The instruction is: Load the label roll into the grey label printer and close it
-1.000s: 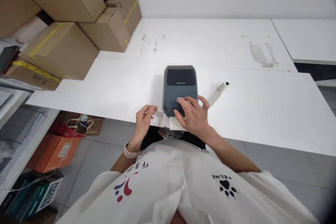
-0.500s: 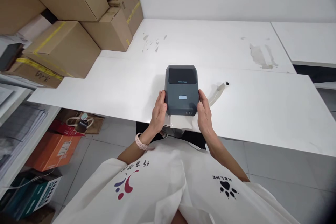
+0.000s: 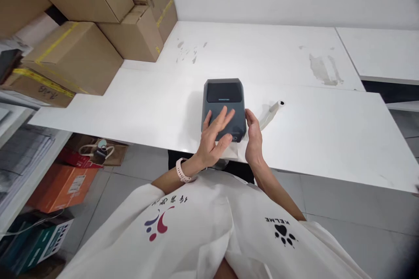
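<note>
Noting two bare hands in view; left hand (image 3: 211,143) with fingers spread and thumb out, over the near half of one dark grey device (image 3: 225,90); cannot tell contact from a slight gap; right hand (image 3: 254,139) along the device's right side, fingers together, slightly bent, unclosed; cannot tell touching from just beside. Device count: one, on the white tabletop (image 3: 140,109) close to the front edge, between both hands; one pale paper strip (image 3: 232,151) out at the near end, partly hidden; one pink wristband (image 3: 182,171) on the left wrist; just right of the device, one small white roll (image 3: 276,106) with one loose tail (image 3: 267,121) toward the right hand. Further out: two blotchy patches (image 3: 324,69) on the tabletop; at least six cardboard boxes (image 3: 78,54), stacked upper left; below tabletop level, left, one orange box (image 3: 60,189) and one teal box (image 3: 49,246).
</note>
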`<state>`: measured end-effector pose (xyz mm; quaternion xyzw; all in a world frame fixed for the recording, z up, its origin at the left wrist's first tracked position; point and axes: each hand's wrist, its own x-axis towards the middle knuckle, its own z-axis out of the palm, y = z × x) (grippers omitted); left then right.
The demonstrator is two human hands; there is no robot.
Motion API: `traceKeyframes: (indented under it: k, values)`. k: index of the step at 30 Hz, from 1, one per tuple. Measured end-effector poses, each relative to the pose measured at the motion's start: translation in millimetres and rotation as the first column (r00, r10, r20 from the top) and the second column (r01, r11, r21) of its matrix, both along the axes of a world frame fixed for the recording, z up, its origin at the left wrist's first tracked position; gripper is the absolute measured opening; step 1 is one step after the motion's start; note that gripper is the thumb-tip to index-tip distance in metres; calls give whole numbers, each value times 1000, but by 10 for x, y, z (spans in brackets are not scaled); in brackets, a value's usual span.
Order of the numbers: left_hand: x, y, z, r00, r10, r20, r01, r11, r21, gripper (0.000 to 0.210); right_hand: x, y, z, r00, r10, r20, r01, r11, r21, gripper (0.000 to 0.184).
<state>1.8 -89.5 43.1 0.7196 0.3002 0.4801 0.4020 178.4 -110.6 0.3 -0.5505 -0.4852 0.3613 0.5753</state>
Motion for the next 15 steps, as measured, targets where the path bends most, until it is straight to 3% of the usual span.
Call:
traceKeyframes:
  k: [3,6,10,12,15]
  values:
    - [-5,102,20,968,178,179,-186,982,30,64,1,-24,30,1000,19,17,-18,998,-64,69]
    - [-61,179,-185,885,391,251,-364,919,-150,63,-10,-39,11,1000,6,21,-4,996,-86,68]
    - [-19,82,-555,882,434,185,-314,833,-456,66,-51,-26,-101,1000,-24,-5,23,999,-35,67]
    - [34,0,-663,890,412,195,-285,837,-468,69,-77,-14,-164,999,-43,-4,43,999,-11,67]
    - [71,-54,-703,902,393,178,-288,856,-431,70,-108,6,-223,997,-75,24,75,997,4,67]
